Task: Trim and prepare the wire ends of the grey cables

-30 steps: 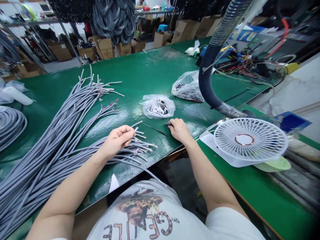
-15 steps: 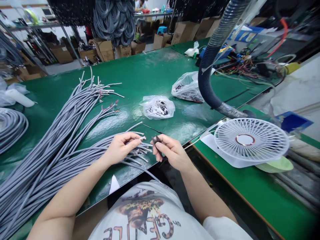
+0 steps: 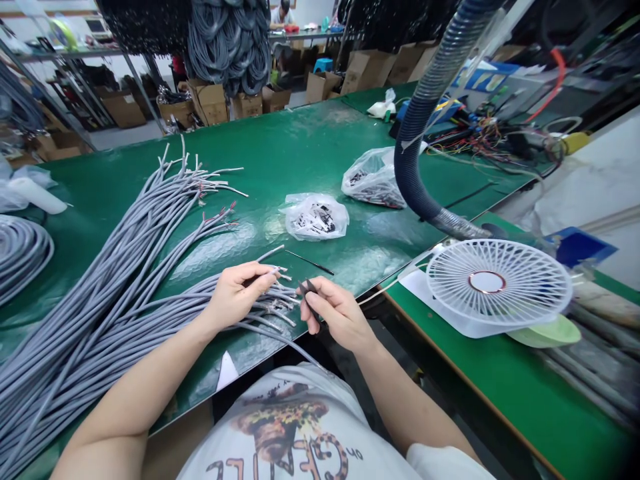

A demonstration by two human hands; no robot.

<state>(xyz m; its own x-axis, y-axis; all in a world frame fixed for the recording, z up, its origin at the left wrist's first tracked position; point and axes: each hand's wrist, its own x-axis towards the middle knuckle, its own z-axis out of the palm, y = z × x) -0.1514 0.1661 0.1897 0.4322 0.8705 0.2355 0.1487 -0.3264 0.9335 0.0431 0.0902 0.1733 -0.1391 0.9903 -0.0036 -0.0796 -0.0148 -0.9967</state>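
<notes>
Cables [image 3: 100, 293], grey and cut to length, fan out in a thick sheaf to the left of both hands, their stripped ends gathered just under the left hand [image 3: 239, 293]. That hand is closed in a pinch on one cable end, thumb and fingers lifting its tip clear of the rest, seemingly so it can be worked alone. The bared ends show thin coloured cores, some red, splayed past the grey jacket. Just right of it, almost touching, the right hand [image 3: 336, 312] is closed on a small dark piece [image 3: 306, 287], held at the fingertips and pointed toward the lifted cable tip; what the piece is I cannot tell. Beyond the hands a thin black tool [image 3: 310, 262] lies on the green table [image 3: 300, 147], and farther off sits a clear bag [image 3: 315, 217] of small dark parts, within easy reach. To the right of the right hand a white fan [image 3: 499, 285] lies face up.
</notes>
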